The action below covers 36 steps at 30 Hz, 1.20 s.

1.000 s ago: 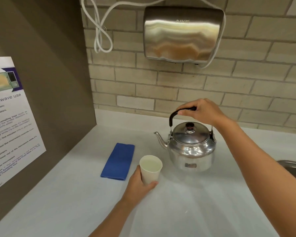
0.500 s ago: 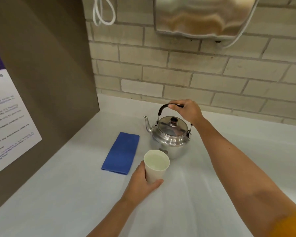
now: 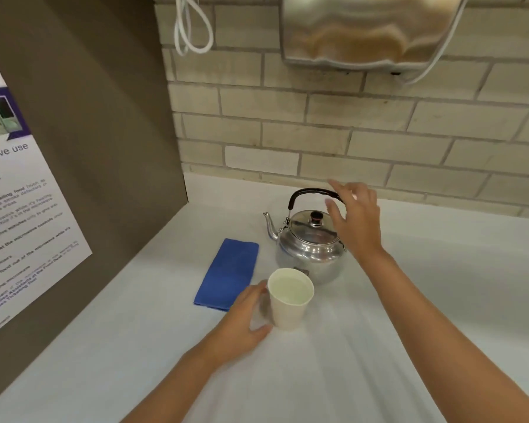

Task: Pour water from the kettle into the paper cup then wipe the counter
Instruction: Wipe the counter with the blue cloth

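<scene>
A steel kettle (image 3: 310, 248) with a black handle stands upright on the white counter (image 3: 348, 346), spout pointing left. My right hand (image 3: 355, 218) hovers just right of its handle, fingers spread, holding nothing. In front of the kettle stands a white paper cup (image 3: 289, 300) with water in it. My left hand (image 3: 242, 325) is beside the cup on its left, fingers loosened and just off or barely touching its side. A folded blue cloth (image 3: 228, 273) lies flat to the left of the kettle and cup.
A brown side panel (image 3: 89, 148) with a microwave-use poster (image 3: 16, 209) walls off the left. The brick back wall (image 3: 318, 132) carries a steel hand dryer (image 3: 367, 29) and a looped white cable (image 3: 190, 29) overhead.
My right hand has let go of the kettle handle and opened. My left hand has loosened its grip on the cup. The kettle stands on the counter behind the cup.
</scene>
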Motion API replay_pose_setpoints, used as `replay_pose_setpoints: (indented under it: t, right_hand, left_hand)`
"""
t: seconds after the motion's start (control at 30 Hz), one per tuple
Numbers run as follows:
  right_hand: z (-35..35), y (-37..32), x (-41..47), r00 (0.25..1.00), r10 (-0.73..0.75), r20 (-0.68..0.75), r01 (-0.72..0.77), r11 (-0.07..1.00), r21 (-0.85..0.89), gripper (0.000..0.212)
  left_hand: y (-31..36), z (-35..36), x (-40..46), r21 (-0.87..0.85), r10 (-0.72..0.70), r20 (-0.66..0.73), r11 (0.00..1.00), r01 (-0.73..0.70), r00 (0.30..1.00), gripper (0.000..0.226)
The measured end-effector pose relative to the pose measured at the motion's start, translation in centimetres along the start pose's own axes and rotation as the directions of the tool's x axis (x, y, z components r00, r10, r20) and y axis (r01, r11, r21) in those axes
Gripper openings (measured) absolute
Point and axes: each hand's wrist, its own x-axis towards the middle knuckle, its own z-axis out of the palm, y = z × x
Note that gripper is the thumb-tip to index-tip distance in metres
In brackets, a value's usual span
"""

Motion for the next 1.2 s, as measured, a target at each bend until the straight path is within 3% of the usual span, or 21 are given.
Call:
replay_pose_setpoints:
  t: [0.07, 0.2, 0.37, 0.43, 0.57, 0.73, 0.93, 1.07, 1.13, 1.2]
  right_hand:
    - [-0.2, 0.8, -5.3, 0.997, 0.080, 0.023, -0.080, 0.997, 0.014, 0.032]
    - [-0.1, 3.1, -15.2, 0.923, 0.224, 0.312, -0.167, 0.966, -0.200, 0.033]
    - [0.2, 3.9, -18.2, 0.931, 0.214, 0.295, -0.135, 0.955, -0.265, 0.032]
    - [0.4, 4.1, -18.0, 0.928, 0.222, 0.300, -0.136, 0.950, -0.282, 0.033]
    - [0.5, 4.0, -18.0, 0.920, 0.235, 0.314, -0.139, 0.944, -0.300, 0.035]
    - [0.2, 3.2, -17.9, 0.904, 0.252, 0.347, -0.146, 0.942, -0.303, 0.035]
    - [-0.9, 1.5, -19.1, 0.895, 0.349, 0.277, -0.299, 0.932, -0.205, 0.035]
    - [-2.1, 0.1, -21.0, 0.874, 0.382, 0.301, -0.345, 0.923, -0.168, 0.040]
    - [-2.8, -0.5, -21.7, 0.869, 0.384, 0.314, -0.359, 0.924, -0.135, 0.041]
    - [-3.5, -0.8, -22.3, 0.859, 0.382, 0.341, -0.370, 0.923, -0.105, 0.041]
  left_hand:
    - [-1.2, -3.0, -0.3, 0.064, 0.035, -0.066, 0.997, -0.031, 0.997, 0.058]
    - [-3.5, -6.8, 4.0, 0.254, -0.004, -0.201, 0.966, 0.056, 0.980, 0.043]
    - [-5.7, -5.1, 10.6, 0.606, -0.213, -0.033, 0.773, 0.189, 0.977, 0.047]
    - [-6.6, -4.1, 10.8, 0.661, -0.239, -0.053, 0.719, 0.214, 0.970, 0.048]
    - [-6.1, -2.8, 6.9, 0.692, -0.138, -0.164, 0.689, 0.213, 0.977, 0.049]
    - [-6.6, -2.6, -5.1, 0.621, -0.039, -0.073, 0.780, 0.076, 0.997, 0.057]
    - [-6.1, -5.8, -6.3, 0.585, -0.295, -0.298, 0.695, 0.418, 0.908, 0.053]
    - [-0.8, 1.5, -7.6, 0.593, -0.324, -0.361, 0.644, 0.483, 0.874, 0.056]
    - [2.9, 6.5, -8.5, 0.606, -0.277, -0.338, 0.667, 0.433, 0.899, 0.058]
    - [6.3, 11.2, -9.1, 0.603, -0.226, -0.227, 0.731, 0.319, 0.947, 0.059]
